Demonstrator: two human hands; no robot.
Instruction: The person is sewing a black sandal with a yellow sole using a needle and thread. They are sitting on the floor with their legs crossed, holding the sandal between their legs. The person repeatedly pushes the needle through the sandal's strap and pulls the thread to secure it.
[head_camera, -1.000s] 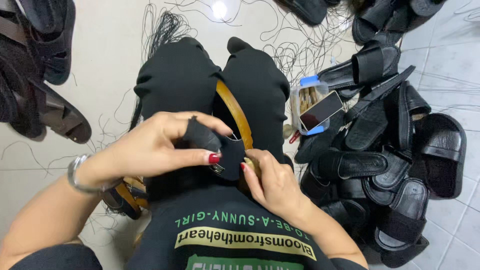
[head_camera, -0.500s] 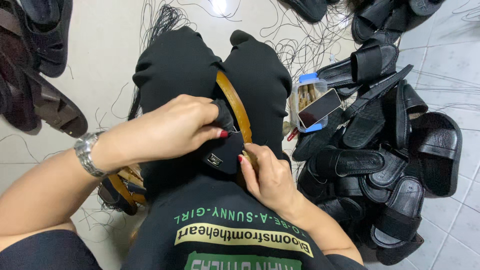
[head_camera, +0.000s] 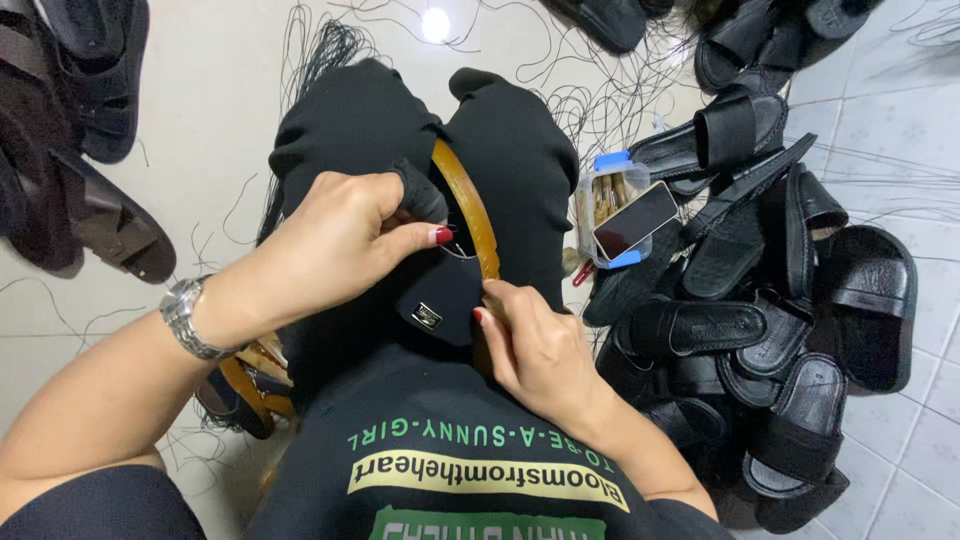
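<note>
black sandal strap (head_camera: 440, 300) with a small metal badge lies on the person's lap, over a tan sole (head_camera: 470, 215). left hand (head_camera: 335, 245): fingers (head_camera: 425, 236) pinched together on the strap's upper end. right hand (head_camera: 540, 350): fingers pressed on the sole's edge just right of the strap. right of the strap, a clear box (head_camera: 600, 205) carrying a phone (head_camera: 636, 220) rests against a heap of black sandals (head_camera: 780, 330) on the floor (head_camera: 200, 120). a wristwatch (head_camera: 188, 318) sits left of the strap.

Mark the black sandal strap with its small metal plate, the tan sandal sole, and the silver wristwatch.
black sandal strap with small metal plate (head_camera: 440, 300), head view: on the strap's face
tan sandal sole (head_camera: 470, 215), head view: on its edge
silver wristwatch (head_camera: 185, 318), head view: on the band
</note>
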